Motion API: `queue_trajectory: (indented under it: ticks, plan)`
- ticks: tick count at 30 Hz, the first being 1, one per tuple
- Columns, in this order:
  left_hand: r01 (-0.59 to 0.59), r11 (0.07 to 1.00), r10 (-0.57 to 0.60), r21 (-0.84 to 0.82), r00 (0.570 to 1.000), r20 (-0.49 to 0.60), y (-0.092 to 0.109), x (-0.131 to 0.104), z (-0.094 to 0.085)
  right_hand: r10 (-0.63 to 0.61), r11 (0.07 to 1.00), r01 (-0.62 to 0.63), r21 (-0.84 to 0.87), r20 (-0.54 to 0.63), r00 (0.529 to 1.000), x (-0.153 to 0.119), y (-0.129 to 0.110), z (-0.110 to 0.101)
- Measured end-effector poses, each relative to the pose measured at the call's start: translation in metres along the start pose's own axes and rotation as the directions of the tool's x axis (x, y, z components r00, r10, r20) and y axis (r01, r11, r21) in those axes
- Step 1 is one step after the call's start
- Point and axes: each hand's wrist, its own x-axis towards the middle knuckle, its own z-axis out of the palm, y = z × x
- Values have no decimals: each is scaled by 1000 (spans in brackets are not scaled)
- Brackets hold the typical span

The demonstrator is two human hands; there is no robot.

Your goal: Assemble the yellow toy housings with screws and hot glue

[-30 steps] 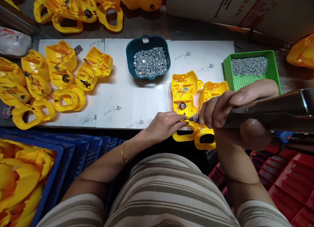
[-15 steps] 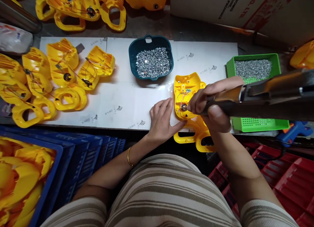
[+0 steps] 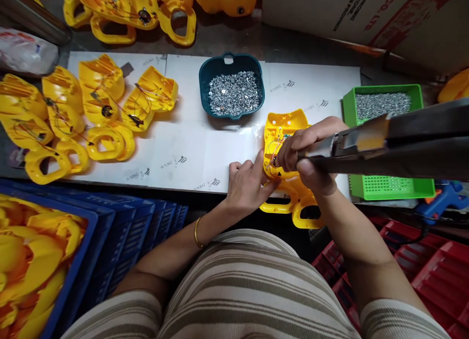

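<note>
Four yellow plastic shells (image 3: 100, 87) with wiring inside lie on the white-covered bench (image 3: 201, 143), at about 10 o'clock from the left hand (image 3: 244, 188). One dark teal tub (image 3: 205, 102) of small silver fasteners, too many to count, sits at 12 o'clock from that hand. Green basket walls (image 3: 421, 104) show above and below the tool, at 2 and 4 o'clock from the right hand (image 3: 307, 139); whether they belong to one basket or two is hidden.

The left hand is half open, fingers spread and bent, its thumb on the lower edge of a fifth shell (image 3: 274, 131) and its index fingertip beside the left edge. The right hand is closed round one dark power screwdriver (image 3: 421, 143), the tip hidden by the fingers. This shell lies between 1 and 2 o'clock from the left hand and at 9 o'clock from the right, partly covered by it. Two handle loops (image 3: 274, 210) show at 6 o'clock below the shell.
</note>
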Motion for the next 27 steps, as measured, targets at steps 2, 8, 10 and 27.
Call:
queue_trajectory:
  ticks: [2, 8, 10, 27]
  plan:
    - [12, 999, -11, -30, 999, 40, 3, 2, -4, -121, 991, 117, 72, 61, 991, 6, -7, 4]
    - [29, 997, -22, -73, 996, 87, 12, 7, -13, -223, 960, 183, 211, 185, 957, 17, -12, 8]
    - [31, 998, -27, -53, 996, 82, 13, 7, -13, -244, 955, 201, 217, 193, 950, 18, -7, 8]
    - [-616, 774, 631, 146, 769, -103, 2, -13, -8, -407, 896, 206, -393, -541, 736, -76, -93, -90]
